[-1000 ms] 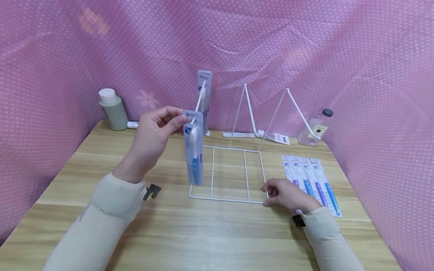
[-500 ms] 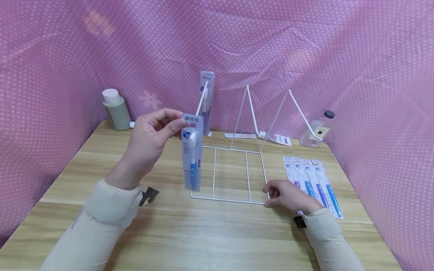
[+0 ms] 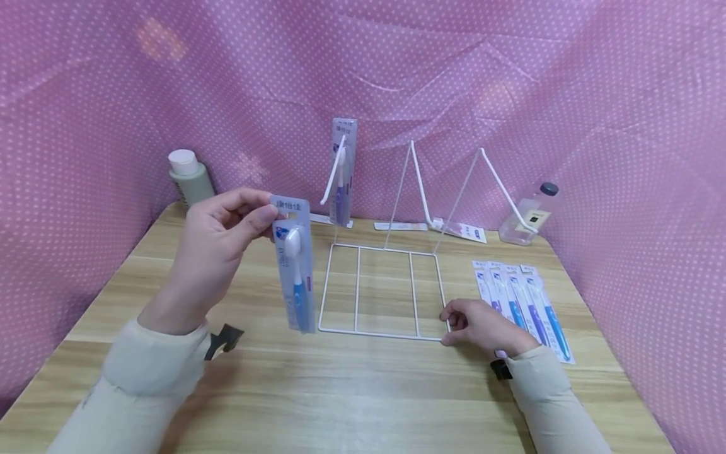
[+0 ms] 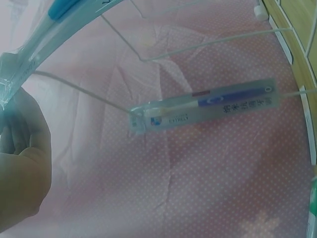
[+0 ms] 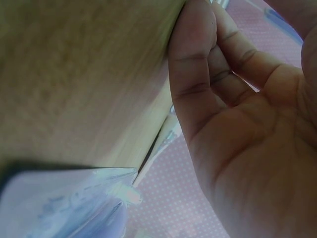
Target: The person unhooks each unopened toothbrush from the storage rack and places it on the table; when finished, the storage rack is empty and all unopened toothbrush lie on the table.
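Note:
At its top edge, my left hand [image 3: 218, 246] pinches a packaged blue toothbrush [image 3: 296, 277], which hangs upright, apart from the wire rack. The white wire rack [image 3: 386, 335] stands on the table with three slanted prongs. On its left prong hangs a packaged purple toothbrush [image 3: 340, 189], seen also in the left wrist view as a purple toothbrush pack [image 4: 208, 102]. My right hand [image 3: 482, 326] grips the front right corner of the rack's base between thumb and fingers. Just beyond that hand, several packaged toothbrushes [image 3: 533, 302] lie side by side, partly covered by it.
A green bottle [image 3: 194, 181] with a white cap stands at the back left. At the back right is a clear bottle [image 3: 524, 217] with a black cap. Flat packs [image 3: 462, 231] lie along the rear edge, before a pink dotted curtain [image 3: 272, 82].
My left hand has drawn the blue toothbrush pack off the end of the left prong, toward me and to the left. The right hand has stayed on the rack's corner.

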The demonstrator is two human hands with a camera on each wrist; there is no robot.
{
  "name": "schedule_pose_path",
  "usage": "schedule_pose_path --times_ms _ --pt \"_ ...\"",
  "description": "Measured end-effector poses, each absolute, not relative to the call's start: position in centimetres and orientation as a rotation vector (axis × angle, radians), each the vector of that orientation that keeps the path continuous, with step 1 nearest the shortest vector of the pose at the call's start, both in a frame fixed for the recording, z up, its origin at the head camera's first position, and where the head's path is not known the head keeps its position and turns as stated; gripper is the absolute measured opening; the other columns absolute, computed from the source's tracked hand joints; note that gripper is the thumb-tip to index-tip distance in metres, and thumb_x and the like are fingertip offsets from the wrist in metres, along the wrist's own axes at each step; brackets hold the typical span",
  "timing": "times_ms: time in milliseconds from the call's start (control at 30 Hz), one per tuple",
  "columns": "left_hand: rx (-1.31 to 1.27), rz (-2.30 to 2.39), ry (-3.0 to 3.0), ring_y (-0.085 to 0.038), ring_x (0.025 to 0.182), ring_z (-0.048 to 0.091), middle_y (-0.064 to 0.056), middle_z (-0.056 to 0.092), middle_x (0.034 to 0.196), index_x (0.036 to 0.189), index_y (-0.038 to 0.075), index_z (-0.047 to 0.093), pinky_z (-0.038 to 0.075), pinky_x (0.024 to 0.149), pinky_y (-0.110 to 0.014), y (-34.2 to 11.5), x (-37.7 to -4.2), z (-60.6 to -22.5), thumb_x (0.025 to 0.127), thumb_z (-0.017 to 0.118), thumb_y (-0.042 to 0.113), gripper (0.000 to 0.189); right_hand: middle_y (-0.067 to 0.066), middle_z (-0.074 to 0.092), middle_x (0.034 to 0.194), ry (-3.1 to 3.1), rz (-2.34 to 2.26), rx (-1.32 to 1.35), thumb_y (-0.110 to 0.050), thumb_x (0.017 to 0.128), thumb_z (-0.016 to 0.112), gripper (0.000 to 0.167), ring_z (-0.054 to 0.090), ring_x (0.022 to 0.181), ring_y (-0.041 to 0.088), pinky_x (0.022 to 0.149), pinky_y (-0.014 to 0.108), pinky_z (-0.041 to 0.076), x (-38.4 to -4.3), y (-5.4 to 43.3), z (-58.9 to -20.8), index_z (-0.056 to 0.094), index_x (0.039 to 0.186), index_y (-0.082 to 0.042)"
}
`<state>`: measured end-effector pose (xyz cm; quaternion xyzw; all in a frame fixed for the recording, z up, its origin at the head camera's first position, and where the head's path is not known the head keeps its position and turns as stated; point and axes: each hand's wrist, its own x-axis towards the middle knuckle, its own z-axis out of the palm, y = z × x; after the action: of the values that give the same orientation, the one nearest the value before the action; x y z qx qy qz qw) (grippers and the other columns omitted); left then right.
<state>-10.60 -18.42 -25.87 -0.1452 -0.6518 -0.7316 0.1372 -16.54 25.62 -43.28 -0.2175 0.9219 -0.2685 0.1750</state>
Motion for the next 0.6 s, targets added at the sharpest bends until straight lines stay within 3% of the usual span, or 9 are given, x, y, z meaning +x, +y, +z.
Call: schedule_pose_path --times_ms 133,300,600 --pt "-0.429 -2.115 -1.883 -0.012 0.075 0.069 -0.003 0.076 0.089 0.101 0.005 0.077 0.06 0.076 -0.024 -19.1 -10.7 -26.5 0.099 0.069 -0.001 0.01 -0.003 0.066 0.09 2.617 -0.757 -0.614 -0.027 0.083 0.091 0.034 0.058 0.083 0.013 0.074 0.026 0.049 -16.5 25.9 -43.2 0.07 0.106 -0.012" --pt "-0.378 -2.11 -1.995 -0.011 0.078 0.069 0.0 0.076 0.091 0.103 0.008 0.076 0.059 0.077 -0.022 -19.8 -12.1 -27.9 0.101 0.07 0.007 0.007 -0.003 0.066 0.09 2.623 -0.759 -0.608 -0.027 0.083 0.091 0.034 0.059 0.083 0.014 0.074 0.026 0.05 -16.4 26.3 -43.2 0.07 0.105 -0.013" --pt "-0.045 -2.134 -2.175 -0.006 0.086 0.067 0.007 0.072 0.096 0.117 0.006 0.068 0.058 0.08 -0.017 -21.4 -16.6 -31.0 0.104 0.068 0.021 0.02 -0.003 0.066 0.089 2.608 -0.764 -0.642 -0.028 0.084 0.09 0.034 0.058 0.083 0.013 0.074 0.026 0.05 -16.7 25.8 -43.2 0.071 0.107 -0.012"
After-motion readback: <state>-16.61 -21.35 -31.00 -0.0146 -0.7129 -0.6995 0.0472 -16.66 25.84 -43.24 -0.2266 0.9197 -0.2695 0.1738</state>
